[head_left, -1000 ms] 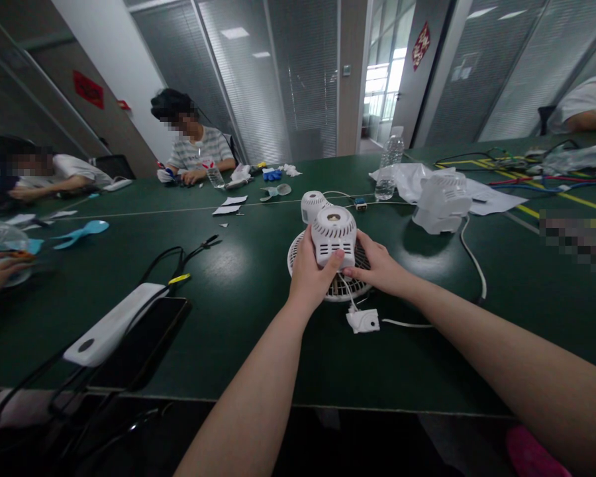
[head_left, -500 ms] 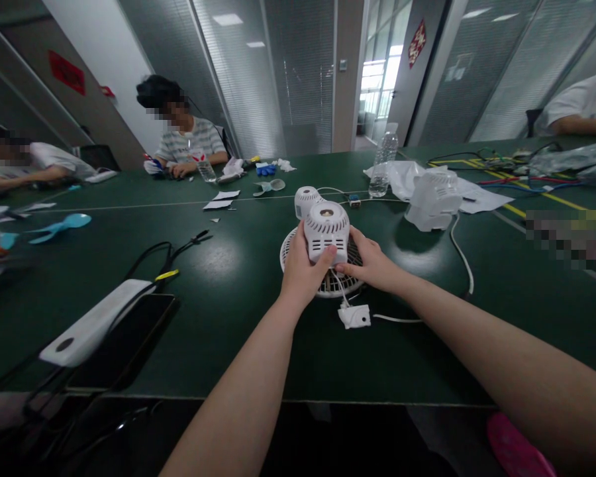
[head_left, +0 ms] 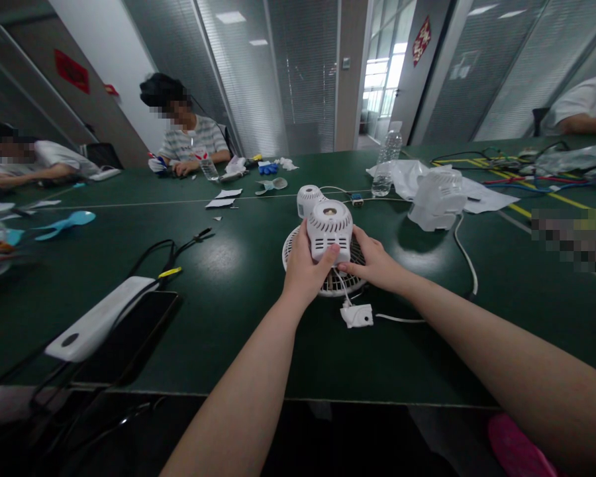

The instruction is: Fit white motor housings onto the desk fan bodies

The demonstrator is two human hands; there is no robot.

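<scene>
- Worktop (head_left: 238, 351): long, dark green, slightly glossy; a pale seam runs across it.
- Both grips grasping — left grip (head_left: 305, 271) wrapped round the left side of the white slotted housing (head_left: 330, 228), thumb on its front; right grip (head_left: 377, 266) at its lower right edge.
- Housing sits over the round white grille (head_left: 334, 286), near the middle of the worktop; can't tell whether they touch.
- Just behind: smaller white unit (head_left: 308, 199). In front: small white piece (head_left: 357, 316) with a hole.
- Left side: white power bank (head_left: 102, 315) beside a dark phone (head_left: 129, 344), black cables around; light-blue spoon-shaped piece (head_left: 72, 224) farther off.
- Right side: clear bottle (head_left: 388, 159), white plastic bag (head_left: 404, 175), translucent-white part (head_left: 438, 200), white cord (head_left: 469, 258).
- Far right: tangled wires and yellow lines (head_left: 569, 199) on the green.
- Across: seated person (head_left: 193, 140) in a striped top; others at both edges.
- Room — glass partitions (head_left: 258, 99) with blinds, bright doorway (head_left: 380, 79), red diamond sign (head_left: 421, 41) on the door, ceiling lights reflected.
</scene>
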